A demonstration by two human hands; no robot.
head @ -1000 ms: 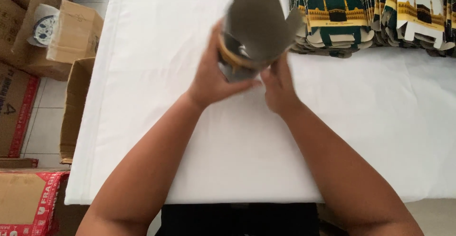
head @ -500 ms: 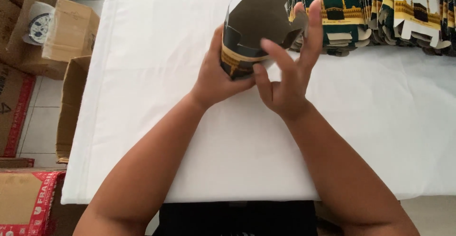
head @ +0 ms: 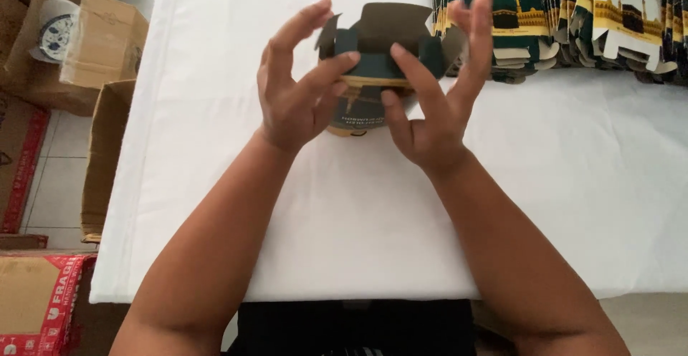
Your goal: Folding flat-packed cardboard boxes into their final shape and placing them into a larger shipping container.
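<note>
So here's what I'm looking at from the head cam: both hands are up over the counter (head: 215, 148) with a small dark green folding box (head: 373, 66) pinched between them. The left hand (head: 297, 91) has its thumb and a finger or two pressed on the box's left side, the rest of its fingers (head: 304, 23) splayed loose above. The right hand (head: 437, 94) comes in from the other side, forefinger laid across the box front, the other fingers stretched up along its right edge. So neither hand is a closed fist; both are half-open and gripping the box from opposite sides.

The box sits dead centre between the two hands, a bit toward the far side from the wrists, held above the cloth rather than resting on it as far as I can tell. Its top flaps stand up and open, pointing away from me, so its long axis runs roughly near-to-far. Both hands look equally close to it; I can't call one nearer.

Just behind the right hand, on the far right, there's a row of flat unfolded boxes (head: 616, 19) in the same green and cream print. The counter has a plain white cloth. Off its left edge are brown cardboard cartons (head: 104, 37) on a tiled floor (head: 54, 184).
</note>
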